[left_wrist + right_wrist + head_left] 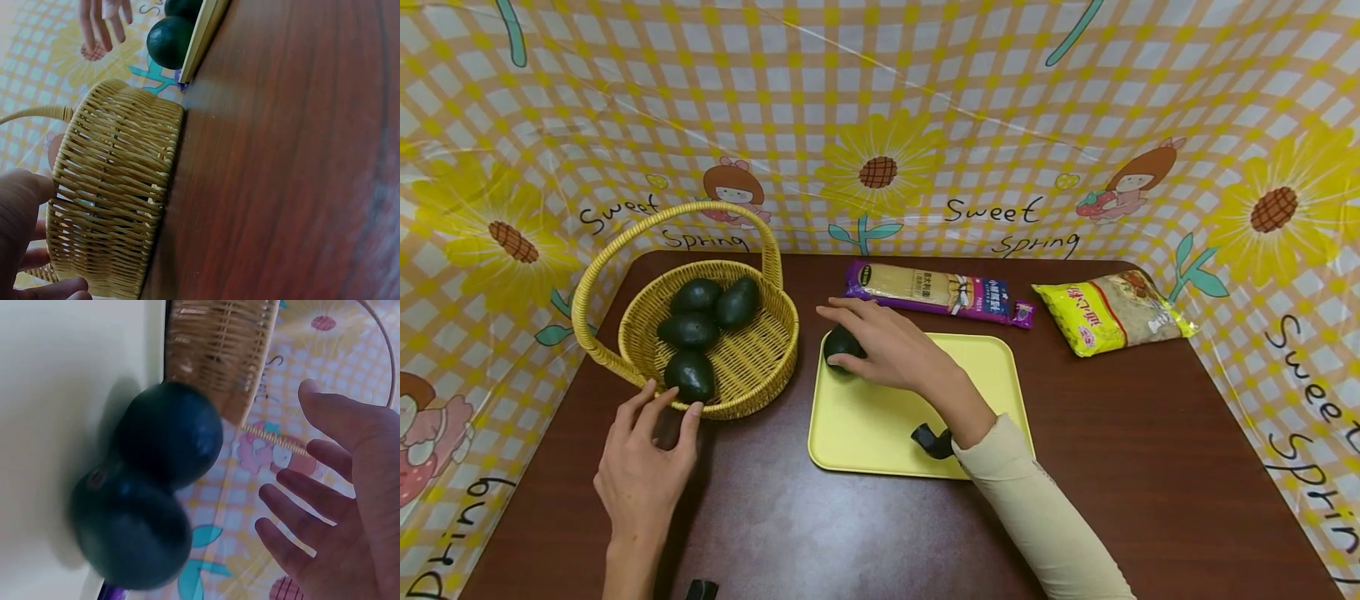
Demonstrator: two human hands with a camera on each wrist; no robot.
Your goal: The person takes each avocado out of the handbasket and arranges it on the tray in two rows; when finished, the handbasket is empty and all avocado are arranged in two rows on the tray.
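Several dark green avocados [688,331] lie in the yellow wicker basket [752,392] on the left. My left hand [646,462] is at the basket's near rim, beside the nearest avocado [690,377], fingers loosely bent and spread. In the left wrist view its thumb is close to the woven wall. My right hand [895,346] is above the left side of the yellow tray [880,460], partly covering an avocado [841,343]. Two avocados sit together on the tray in the right wrist view, a front one [134,531] and another [172,434]; the right hand's loosely bent fingers are apart from them.
Behind the tray lies a purple pack of pasta [925,290]. A yellow bag [1112,312] lies at the back right. The basket's tall handle [583,287] arches over it. A black curved piece [931,442] shows by the right wrist. A patterned cloth [880,75] surrounds the brown table [1150,483].
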